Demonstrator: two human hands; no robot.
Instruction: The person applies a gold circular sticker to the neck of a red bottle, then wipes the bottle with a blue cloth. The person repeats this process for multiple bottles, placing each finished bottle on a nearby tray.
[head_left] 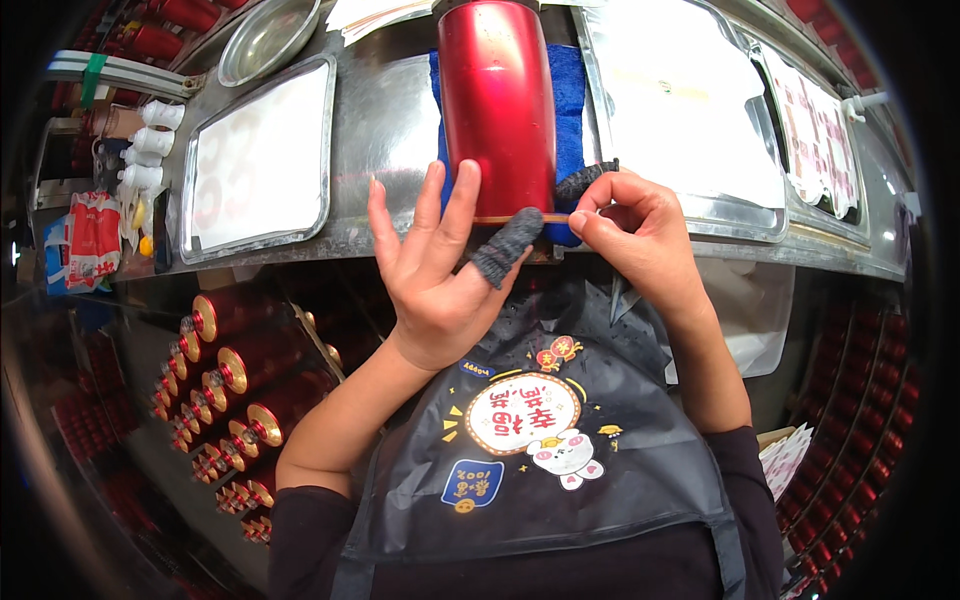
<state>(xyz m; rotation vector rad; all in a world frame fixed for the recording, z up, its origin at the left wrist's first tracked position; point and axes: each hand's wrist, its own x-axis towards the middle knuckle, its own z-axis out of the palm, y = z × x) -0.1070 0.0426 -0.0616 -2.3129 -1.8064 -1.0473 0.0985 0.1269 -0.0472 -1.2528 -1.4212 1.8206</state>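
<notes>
hands [440, 270] [635, 235] at red cylinder [497, 100]

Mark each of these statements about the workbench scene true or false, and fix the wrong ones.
1. The red cylinder lies on a blue cloth. True.
2. The left hand is clenched in a fist. False: its fingers are spread open against the cylinder's near end, and the thumb wears a grey knitted cot.
3. The right hand pinches a thin gold strip at the cylinder's near rim. True.
4. The metal tray to the left is stacked with red cylinders. False: it holds only a flat white sheet.
5. A round metal bowl sits beyond that tray. True.
6. The person wears a bright yellow apron. False: the apron is dark, with a cartoon print.
</notes>
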